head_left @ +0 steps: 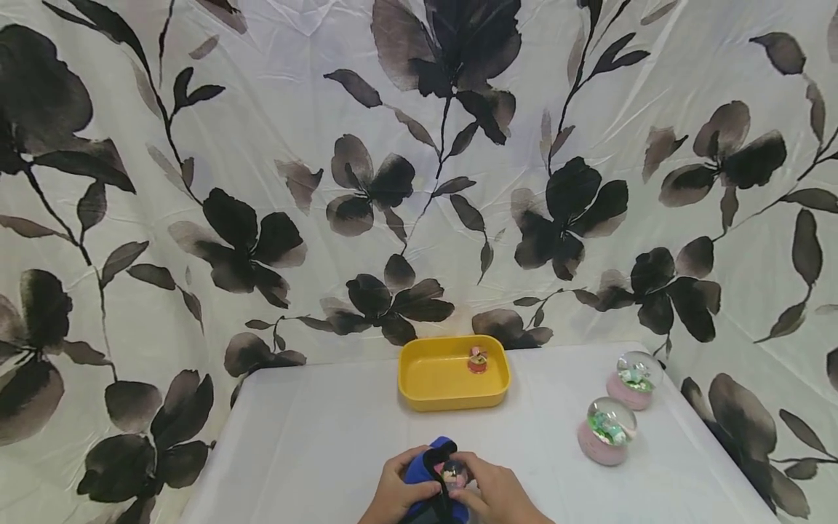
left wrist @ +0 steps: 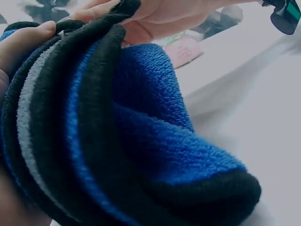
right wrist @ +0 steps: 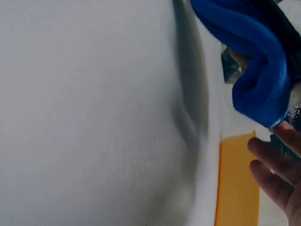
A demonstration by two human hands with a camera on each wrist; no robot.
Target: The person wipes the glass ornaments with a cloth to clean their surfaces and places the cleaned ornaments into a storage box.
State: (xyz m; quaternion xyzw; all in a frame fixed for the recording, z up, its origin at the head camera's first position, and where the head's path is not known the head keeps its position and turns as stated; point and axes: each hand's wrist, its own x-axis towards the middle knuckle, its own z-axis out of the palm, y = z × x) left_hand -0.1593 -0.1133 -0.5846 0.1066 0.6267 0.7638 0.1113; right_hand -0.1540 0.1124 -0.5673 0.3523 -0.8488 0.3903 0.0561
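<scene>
**Small clear globe: best held round its sides**

Over the white-covered table, the left hand grips a bunched, black-edged blue towelling cloth; the right hand pinches the globe at its edge. The globe looks slippery, perhaps fragile; the cloth, soft and light.

You face a pale, lightly creased backdrop with a black and brownish-grey floral print — it spans behind your white-topped desk and shows along both its sides — under soft, fairly even light.
</scene>
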